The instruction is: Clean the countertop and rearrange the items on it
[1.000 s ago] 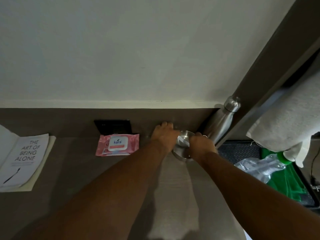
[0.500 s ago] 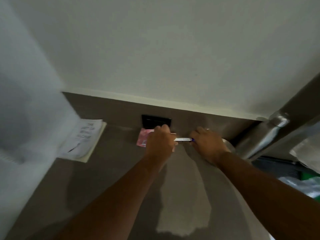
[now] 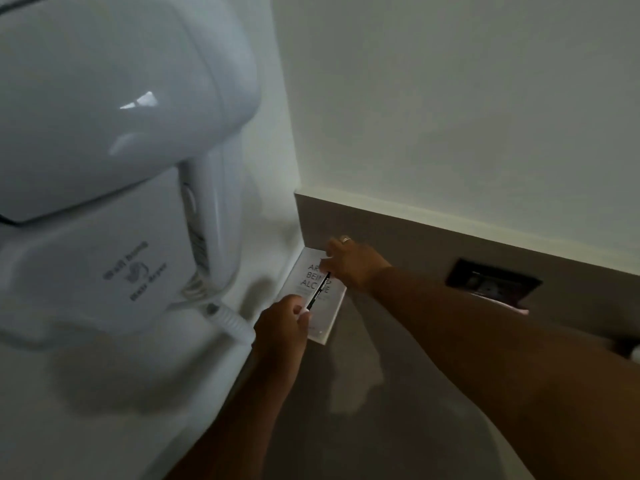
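Over the book (image 3: 313,296), both hands pinch a pen (image 3: 319,289): left hand (image 3: 282,325) low, right hand (image 3: 349,263) high. Light, stiff, slim; best gripped mid-barrel.

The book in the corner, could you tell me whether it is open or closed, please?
Closed. The book lies flat on the countertop with its front cover and title facing up; a pen is held across it by both hands.

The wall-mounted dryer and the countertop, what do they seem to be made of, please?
The wall-mounted dryer looks like glossy white moulded plastic, given its bright highlight and rounded shell. The countertop looks like matt grey-brown laminate or stone; its even, faintly sheened surface leaves that open.
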The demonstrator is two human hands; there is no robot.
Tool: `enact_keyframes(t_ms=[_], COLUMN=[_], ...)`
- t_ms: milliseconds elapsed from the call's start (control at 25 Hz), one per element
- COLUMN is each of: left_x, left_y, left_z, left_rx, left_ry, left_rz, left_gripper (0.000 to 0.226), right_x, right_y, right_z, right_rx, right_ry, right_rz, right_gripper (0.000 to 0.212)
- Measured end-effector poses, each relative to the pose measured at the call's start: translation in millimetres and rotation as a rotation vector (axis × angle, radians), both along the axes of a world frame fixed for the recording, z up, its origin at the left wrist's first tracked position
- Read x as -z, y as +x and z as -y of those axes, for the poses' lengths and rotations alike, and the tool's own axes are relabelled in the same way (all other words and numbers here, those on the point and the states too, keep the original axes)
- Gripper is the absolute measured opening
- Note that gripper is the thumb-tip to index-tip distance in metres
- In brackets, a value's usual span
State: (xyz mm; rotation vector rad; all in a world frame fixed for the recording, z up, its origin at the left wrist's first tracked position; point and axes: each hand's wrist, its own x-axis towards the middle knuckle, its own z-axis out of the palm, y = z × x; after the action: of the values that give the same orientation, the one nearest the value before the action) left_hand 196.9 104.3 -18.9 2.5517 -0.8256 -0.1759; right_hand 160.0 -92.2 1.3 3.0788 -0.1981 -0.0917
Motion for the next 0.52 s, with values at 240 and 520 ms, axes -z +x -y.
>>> enact_keyframes(t_ms=[240, 520], left_x=[26, 17], left_y=[30, 25], left_z=[8, 7], left_rx=[-0.058, -0.001], left_ry=[-0.035, 0.028], left_rz=[-0.107, -0.09], left_gripper=[0.027, 0.033], right_x=[43, -27], right_y=[39, -53], right_z=[-4, -18], right_rx=[0.051, 0.382], right_ry=[0.007, 0.434], right_rz=[-0.05, 0.26], right_gripper=[0.032, 0.066])
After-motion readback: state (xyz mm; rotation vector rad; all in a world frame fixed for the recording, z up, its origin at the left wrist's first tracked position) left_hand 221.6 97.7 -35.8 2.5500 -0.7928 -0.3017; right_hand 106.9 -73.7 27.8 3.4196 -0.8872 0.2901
